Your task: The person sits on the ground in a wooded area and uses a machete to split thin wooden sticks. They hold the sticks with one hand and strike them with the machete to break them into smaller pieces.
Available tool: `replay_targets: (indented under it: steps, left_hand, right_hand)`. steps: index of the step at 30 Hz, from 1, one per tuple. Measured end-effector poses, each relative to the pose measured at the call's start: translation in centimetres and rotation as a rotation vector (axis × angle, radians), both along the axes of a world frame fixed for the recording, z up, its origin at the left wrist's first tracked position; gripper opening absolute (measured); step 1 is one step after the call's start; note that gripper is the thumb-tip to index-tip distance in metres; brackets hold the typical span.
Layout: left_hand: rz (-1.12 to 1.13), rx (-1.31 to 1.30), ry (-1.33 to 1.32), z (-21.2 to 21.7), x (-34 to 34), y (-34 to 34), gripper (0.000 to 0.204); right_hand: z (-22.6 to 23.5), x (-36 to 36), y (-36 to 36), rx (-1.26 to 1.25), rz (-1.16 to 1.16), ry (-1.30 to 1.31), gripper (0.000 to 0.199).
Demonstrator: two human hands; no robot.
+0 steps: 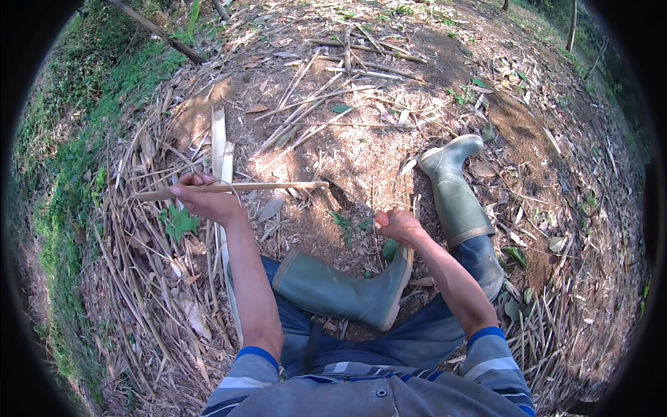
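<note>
My left hand point(208, 203) is closed around a long, pale brown split stick point(278, 185), perhaps bamboo, held nearly level across the front of me. The stick's far end points right, close to the tip of a dark-bladed knife point(342, 197). My right hand point(399, 227) grips the knife's handle, which is mostly hidden by the fingers. The blade slants up and left from that hand. Whether blade and stick touch, I cannot tell.
My green rubber boots point(340, 288) are on the ground, one bent across in front of me. Pale split strips point(221, 149) stand beside my left arm. Cut sticks point(306, 115) lie ahead, and a dense heap of thin stalks point(142, 306) covers the left.
</note>
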State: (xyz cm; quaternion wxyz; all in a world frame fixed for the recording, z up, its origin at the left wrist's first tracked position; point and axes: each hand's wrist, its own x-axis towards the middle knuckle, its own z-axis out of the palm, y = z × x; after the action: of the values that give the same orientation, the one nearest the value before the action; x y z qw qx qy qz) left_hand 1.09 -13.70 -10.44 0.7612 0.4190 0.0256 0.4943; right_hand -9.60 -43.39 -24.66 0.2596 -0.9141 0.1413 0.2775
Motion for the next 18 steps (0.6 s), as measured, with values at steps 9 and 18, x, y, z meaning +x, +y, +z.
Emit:
replay_targets:
  steps: [9,18]
  left_hand:
    - [-0.269,-0.127,-0.192,0.3,-1.4,-1.1,0.046]
    - [-0.23,0.052,-0.111,-0.4,-1.8,-1.9,0.047]
  right_hand:
    - [4.2,-5.0,6.3,0.366,0.0,-0.511,0.034]
    - [1.1,-2.9,9.0,0.479,-0.021,-0.431,0.032]
